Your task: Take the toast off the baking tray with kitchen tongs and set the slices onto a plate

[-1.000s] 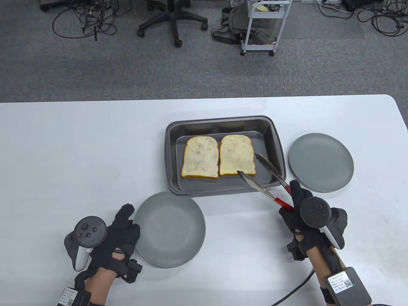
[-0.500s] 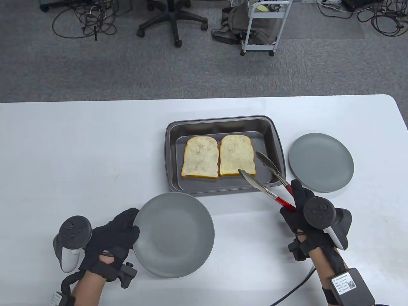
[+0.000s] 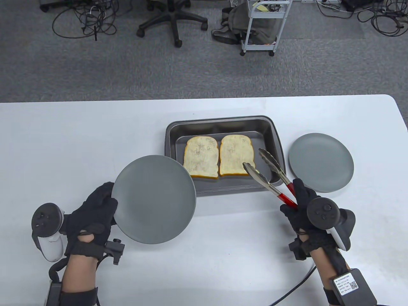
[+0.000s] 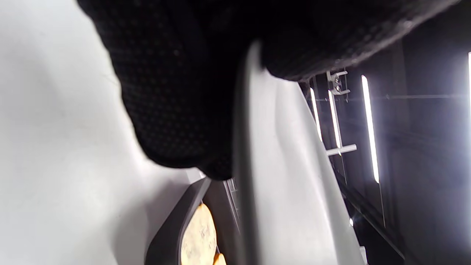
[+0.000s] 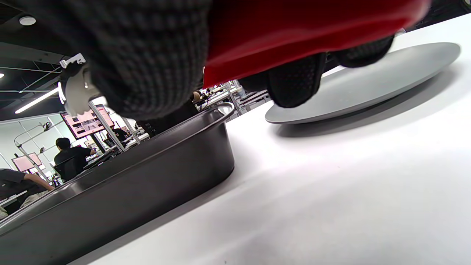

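Two toast slices lie side by side in the dark baking tray (image 3: 274, 134): the left slice (image 3: 201, 156) and the right slice (image 3: 236, 155). My right hand (image 3: 302, 207) grips the red handles of the metal tongs (image 3: 267, 173), whose spread tips hover at the right slice's near right corner. My left hand (image 3: 95, 210) pinches the rim of a grey plate (image 3: 155, 199) and holds it lifted, covering the tray's near left corner. In the left wrist view the plate (image 4: 294, 184) shows edge-on under my fingers (image 4: 176, 92). Toast (image 4: 198, 239) shows below.
A second grey plate (image 3: 321, 162) sits on the white table (image 3: 63, 143) right of the tray, also seen in the right wrist view as the plate (image 5: 368, 84) beside the tray wall (image 5: 147, 184). An office chair (image 3: 172, 19) and a cart (image 3: 261, 28) stand beyond the table's far edge.
My left hand took the near plate by its rim, lifted it and carried it left and toward the tray. The tongs drifted slightly right, tips still spread by the right slice.
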Motion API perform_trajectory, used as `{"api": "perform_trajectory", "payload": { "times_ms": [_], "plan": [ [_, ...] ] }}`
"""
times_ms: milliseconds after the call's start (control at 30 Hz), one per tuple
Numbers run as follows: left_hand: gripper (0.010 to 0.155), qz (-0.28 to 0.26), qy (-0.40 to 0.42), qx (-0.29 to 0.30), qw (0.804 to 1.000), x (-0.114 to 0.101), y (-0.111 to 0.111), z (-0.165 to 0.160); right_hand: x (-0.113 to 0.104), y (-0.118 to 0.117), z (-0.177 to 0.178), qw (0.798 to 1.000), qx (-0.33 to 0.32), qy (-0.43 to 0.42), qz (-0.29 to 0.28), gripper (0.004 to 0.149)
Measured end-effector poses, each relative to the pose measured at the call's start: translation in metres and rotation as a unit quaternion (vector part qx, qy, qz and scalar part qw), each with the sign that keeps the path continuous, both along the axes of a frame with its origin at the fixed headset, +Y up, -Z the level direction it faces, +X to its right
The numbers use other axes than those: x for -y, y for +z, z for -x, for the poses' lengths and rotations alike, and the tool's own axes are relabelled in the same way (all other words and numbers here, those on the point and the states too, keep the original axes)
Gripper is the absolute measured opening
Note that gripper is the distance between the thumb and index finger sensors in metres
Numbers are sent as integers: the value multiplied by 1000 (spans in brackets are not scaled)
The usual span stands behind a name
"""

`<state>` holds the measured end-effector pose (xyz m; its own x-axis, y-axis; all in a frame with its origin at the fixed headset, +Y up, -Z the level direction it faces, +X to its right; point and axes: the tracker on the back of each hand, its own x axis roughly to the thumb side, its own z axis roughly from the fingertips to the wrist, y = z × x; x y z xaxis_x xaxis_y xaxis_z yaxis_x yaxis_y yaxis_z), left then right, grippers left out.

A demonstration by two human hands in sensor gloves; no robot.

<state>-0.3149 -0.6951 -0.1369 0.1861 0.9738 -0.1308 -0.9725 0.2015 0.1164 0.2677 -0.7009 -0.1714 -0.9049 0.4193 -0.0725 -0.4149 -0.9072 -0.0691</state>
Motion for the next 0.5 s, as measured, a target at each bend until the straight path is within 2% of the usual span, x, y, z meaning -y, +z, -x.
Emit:
{"api": "perform_trajectory", "payload": {
  "times_ms": [100,300,500],
  "plan": [
    [54,15,15,-23,1000,16,1,9,0,0,1,1000,1,5,4,79],
    [54,31,30,-69,997,34,8,26,2,-1,1,1000,-2,8,11,79],
    [54,41,15,-83,996,39,11,33,0,0,0,1000,7,10,9,79]
  ]
}}
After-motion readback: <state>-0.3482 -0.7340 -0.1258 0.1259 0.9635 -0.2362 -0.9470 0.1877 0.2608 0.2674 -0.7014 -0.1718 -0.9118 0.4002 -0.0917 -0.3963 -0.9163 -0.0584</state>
